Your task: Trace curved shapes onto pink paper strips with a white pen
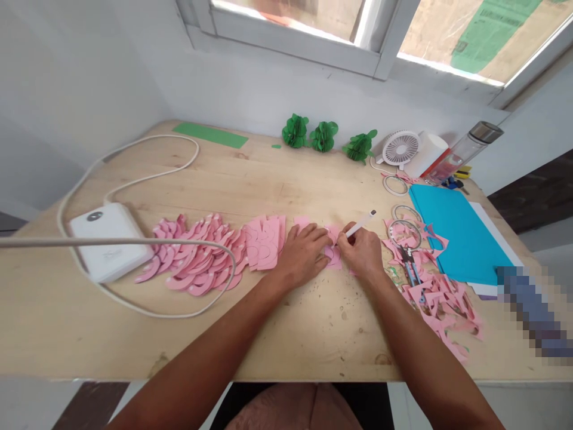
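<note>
My right hand [362, 248] is closed around a white pen [362, 223], its tip down at a sheet of pink paper [332, 257] on the table. Across that paper lies my left hand [305, 254], flat with fingers stretched out, touching it. Just left of my left hand is a stack of pink paper pieces [264, 242] with curved outlines drawn on them. Beyond that spreads a heap of cut curved pink paper pieces [203, 254]. Scissors [410, 266] lie among pink paper scraps [450, 301] right of my right hand.
A white power bank [107, 239] with a looping cable [197, 313] sits left. Several green paper shapes [323, 136], a small fan [400, 148] and a glass bottle [465, 152] stand at the back. Blue sheets [465, 230] and tape rings [395, 185] lie right.
</note>
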A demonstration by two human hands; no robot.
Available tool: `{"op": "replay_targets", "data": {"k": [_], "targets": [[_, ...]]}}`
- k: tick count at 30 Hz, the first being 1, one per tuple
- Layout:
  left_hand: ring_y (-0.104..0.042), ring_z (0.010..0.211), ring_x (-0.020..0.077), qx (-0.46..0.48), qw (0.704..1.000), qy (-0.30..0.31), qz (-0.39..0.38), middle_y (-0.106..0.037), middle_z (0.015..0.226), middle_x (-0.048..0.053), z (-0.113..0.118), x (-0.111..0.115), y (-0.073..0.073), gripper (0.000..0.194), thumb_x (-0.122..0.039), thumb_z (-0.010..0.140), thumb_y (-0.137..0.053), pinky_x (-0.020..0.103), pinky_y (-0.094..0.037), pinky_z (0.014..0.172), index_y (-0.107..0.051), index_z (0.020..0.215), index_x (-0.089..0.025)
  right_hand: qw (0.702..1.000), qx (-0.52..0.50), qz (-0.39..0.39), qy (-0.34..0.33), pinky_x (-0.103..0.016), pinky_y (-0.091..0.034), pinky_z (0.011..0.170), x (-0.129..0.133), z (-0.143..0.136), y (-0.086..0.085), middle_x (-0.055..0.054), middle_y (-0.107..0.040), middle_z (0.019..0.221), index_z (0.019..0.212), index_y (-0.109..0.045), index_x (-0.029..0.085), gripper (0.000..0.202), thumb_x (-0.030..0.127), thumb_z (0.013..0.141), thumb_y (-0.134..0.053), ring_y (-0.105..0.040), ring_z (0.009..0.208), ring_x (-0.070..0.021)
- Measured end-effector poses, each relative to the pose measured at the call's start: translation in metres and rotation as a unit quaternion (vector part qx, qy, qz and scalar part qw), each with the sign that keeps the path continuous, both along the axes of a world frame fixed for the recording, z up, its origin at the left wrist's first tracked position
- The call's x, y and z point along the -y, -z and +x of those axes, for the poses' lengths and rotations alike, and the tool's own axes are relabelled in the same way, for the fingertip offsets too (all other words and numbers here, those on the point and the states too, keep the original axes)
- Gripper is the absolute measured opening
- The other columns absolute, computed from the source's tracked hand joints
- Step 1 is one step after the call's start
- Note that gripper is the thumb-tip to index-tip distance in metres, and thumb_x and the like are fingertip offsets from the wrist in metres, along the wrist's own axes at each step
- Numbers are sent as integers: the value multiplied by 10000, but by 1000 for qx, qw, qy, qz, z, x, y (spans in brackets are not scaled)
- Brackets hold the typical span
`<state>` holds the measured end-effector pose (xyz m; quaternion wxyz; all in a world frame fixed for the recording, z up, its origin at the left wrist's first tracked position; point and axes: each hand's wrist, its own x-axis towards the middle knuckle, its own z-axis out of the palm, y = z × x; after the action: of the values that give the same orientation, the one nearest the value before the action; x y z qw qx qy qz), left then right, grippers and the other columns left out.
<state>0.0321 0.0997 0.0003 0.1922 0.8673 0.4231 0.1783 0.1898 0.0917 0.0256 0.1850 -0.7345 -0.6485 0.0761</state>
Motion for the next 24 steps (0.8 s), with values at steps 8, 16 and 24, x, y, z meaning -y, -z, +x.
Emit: {"op": "replay_targets", "data": {"k": [8,16,24], "targets": [[-421,1271,266,6,1000,-1,3,-580,1300,29,0,-1,1,251,-222,828,-564,514,-278,1062,-588,1074,-269,1000,0,3,0,-230,-329,550,0,0,1,-21,-668,617,784,-677,191,226,299,822,-482,-606,581,-154],[-428,1266,269,8,1000,0,11,-582,1296,34,0,0,3,235,-229,833,-560,513,-290,1047,-581,1065,-260,1000,4,-5,-1,-229,-337,565,0,-1,-1,-29,-678,634,795,-675,190,222,296,828,-483,-612,599,-156],[-434,1266,264,7,1000,2,12,-582,1298,37,0,0,1,219,-228,834,-555,519,-289,1052,-577,1050,-255,1000,23,-8,-2,-235,-334,573,0,-1,0,-47,-695,664,806,-673,187,235,295,842,-468,-635,644,-172]]}}
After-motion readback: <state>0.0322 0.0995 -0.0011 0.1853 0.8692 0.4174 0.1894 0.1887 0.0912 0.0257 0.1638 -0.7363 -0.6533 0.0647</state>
